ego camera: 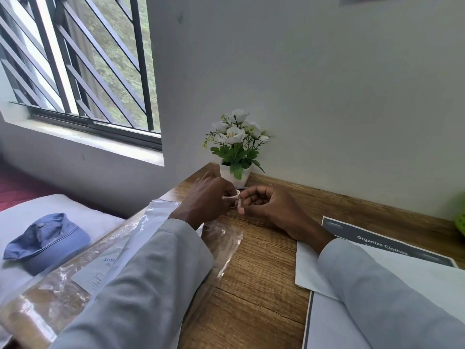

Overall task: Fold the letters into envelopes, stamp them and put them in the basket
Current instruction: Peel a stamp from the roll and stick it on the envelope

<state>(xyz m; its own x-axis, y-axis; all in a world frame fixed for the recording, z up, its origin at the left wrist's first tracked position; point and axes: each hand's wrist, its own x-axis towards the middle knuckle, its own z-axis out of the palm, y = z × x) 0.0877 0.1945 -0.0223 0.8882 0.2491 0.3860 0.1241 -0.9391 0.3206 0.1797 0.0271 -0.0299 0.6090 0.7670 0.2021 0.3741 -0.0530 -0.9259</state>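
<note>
Letters (425,280), printed sheets, lie flat on the desk (261,273) under the right sleeve; a clear envelope packet (105,260) lies under the left sleeve. At the far right edge a green shape (461,220) may be the basket. Left hand (208,197) and right hand (266,205) together pinch a small white strip (236,199), possibly a sticker backing. Risk: the strip may tear or curl onto a finger if pulled unevenly.

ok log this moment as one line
left hand: pinches small white strip | right hand: pinches same strip | above wooden desk | plastic sleeve under left wrist | printed sheet right
</note>
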